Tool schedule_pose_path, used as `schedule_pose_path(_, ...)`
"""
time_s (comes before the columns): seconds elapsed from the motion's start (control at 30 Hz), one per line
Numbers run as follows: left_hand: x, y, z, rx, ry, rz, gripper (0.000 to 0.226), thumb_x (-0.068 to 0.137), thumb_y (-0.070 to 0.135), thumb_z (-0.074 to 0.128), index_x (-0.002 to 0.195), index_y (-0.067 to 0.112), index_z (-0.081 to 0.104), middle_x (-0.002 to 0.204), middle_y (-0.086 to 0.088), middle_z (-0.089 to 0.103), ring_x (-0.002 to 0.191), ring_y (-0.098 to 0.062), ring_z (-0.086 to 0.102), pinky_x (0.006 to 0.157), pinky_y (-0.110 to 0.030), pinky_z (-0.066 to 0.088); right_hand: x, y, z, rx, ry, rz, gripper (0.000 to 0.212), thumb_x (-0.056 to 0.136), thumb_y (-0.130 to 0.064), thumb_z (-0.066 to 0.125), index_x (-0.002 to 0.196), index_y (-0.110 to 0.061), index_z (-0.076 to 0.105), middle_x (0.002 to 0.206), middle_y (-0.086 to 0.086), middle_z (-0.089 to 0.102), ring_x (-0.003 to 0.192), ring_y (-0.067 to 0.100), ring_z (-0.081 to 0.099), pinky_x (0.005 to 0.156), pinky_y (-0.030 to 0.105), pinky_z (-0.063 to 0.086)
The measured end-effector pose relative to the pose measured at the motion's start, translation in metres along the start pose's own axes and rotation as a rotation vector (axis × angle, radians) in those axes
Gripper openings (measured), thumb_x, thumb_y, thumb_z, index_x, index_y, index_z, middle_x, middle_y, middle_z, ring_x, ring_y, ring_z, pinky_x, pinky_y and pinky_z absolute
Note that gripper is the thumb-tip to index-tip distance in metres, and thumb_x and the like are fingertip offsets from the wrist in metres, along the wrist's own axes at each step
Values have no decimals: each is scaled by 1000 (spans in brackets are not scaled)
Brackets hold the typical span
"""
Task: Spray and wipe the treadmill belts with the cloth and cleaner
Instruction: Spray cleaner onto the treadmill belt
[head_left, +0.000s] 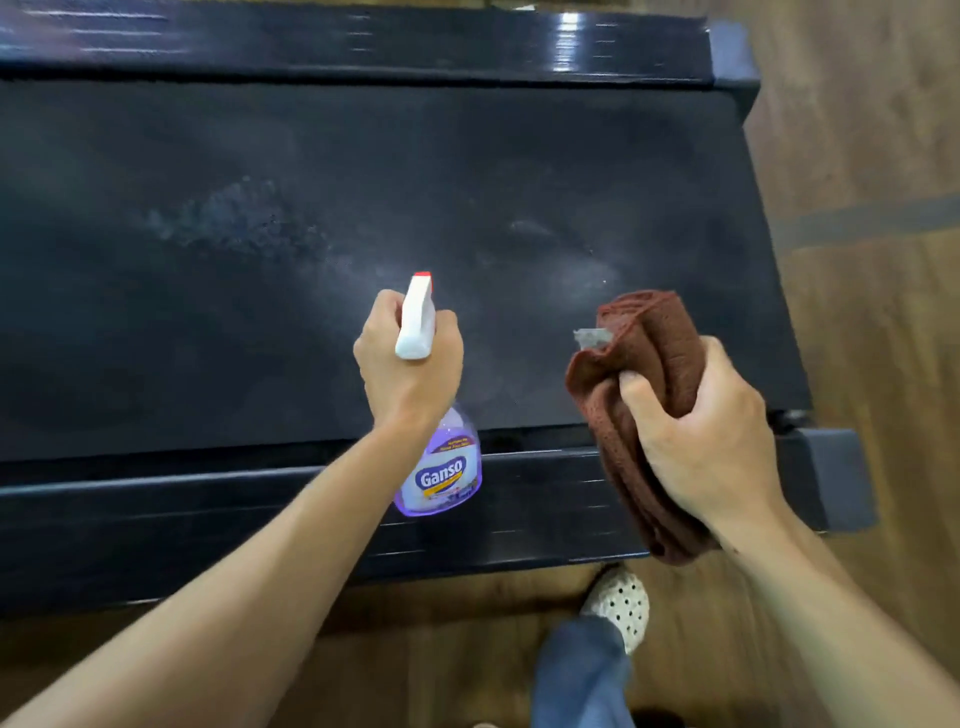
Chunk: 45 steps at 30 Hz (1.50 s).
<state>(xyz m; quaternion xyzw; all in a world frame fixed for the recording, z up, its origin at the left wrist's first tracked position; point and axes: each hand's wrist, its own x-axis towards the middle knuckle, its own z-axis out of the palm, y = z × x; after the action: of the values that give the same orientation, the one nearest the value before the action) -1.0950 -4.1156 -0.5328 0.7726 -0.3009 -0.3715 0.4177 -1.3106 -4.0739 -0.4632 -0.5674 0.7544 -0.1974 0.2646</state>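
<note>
- Count, as I read the head view: one belt (363, 208), one bottle (441, 467), one cloth (639, 415), two hands, one shoe (621, 605).
- The belt is matt black and runs across the frame between two glossy black side rails (311, 41). I see a pale speckled wet patch (228, 213) left of centre and a fainter smear right of centre.
- The bottle is clear with violet liquid, a label reading "Ganso", and a white trigger head with a red nozzle tip. It hangs over the belt's near edge and the near rail, nozzle aimed away from me across the belt.
- Left hand (410, 364): fingers curled round the bottle neck under the trigger head; I cannot tell whether a finger presses the trigger. Forearm extended forward.
- The cloth is brown, folded into a thick bundle, held above the belt's right near part, apart from the bottle.
- Right hand (711, 436): thumb and fingers wrapped round the cloth's middle, gripping it.
- The floor (883, 208) is wood-patterned.
</note>
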Motion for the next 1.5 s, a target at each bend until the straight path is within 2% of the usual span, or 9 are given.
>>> schedule_pose_path(0.17,20,-32,-81,-54,176,40,18,77,24,59,81,9,50,62,1,49,61,-31,52,62,-53,58,-22,-61,54,-21,-130,-149,26,88,-52,64,95,-30,52,82,-14,62,74,3,58,67,33,43)
schedule_pose_path(0.3,40,-55,-157,-96,194,-12,23,80,17,61,85,-2,50,65,2,47,57,-40,59,46,-31,51,-47,-119,113,-30,-239,-251,26,89,-49,65,97,-29,52,82,-16,60,73,-2,55,64,29,38)
schedule_pose_path(0.43,57,-80,-223,-42,146,25,28,75,23,61,85,-3,53,68,-3,50,62,-41,60,57,-52,57,-75,-169,169,2,-292,-317,25,89,-47,66,98,-29,52,83,-17,59,77,0,55,74,36,41)
schedule_pose_path(0.63,71,-101,-302,-6,234,-58,38,73,28,58,96,-2,63,86,-19,64,65,-36,66,60,-52,57,-114,-221,216,-8,-374,-387,26,88,-49,65,96,-28,52,81,-15,60,75,0,55,70,34,37)
schedule_pose_path(0.73,73,-113,-330,-10,208,-101,43,73,29,58,105,2,68,93,-16,68,65,-25,64,61,-50,61,-126,-241,230,-14,-393,-424,25,89,-48,66,96,-30,51,81,-15,60,74,0,55,71,35,38)
schedule_pose_path(0.93,81,-138,-366,40,169,-185,25,70,32,57,80,11,66,71,1,61,69,-27,65,68,-50,61,-137,-262,245,-37,-427,-468,25,91,-48,67,101,-29,54,84,-16,62,77,0,57,72,35,41)
schedule_pose_path(1.2,109,-165,-450,86,513,-379,32,68,43,47,72,15,62,78,-14,72,78,-34,72,83,-40,59,-147,-298,262,-98,-445,-507,30,88,-53,64,102,-29,53,82,-13,62,78,4,58,76,40,47)
schedule_pose_path(1.33,130,-175,-482,8,635,-390,43,58,53,45,76,19,64,85,-12,73,78,-37,72,80,-45,60,-148,-324,279,-115,-433,-514,40,80,-60,55,106,-30,54,84,-13,63,78,4,59,75,38,45)
schedule_pose_path(1.5,142,-154,-494,-57,523,-268,7,77,32,58,84,31,60,82,3,66,70,-36,72,61,-35,59,-137,-354,292,-74,-353,-487,34,84,-57,61,104,-31,53,82,-15,62,77,2,57,75,40,46)
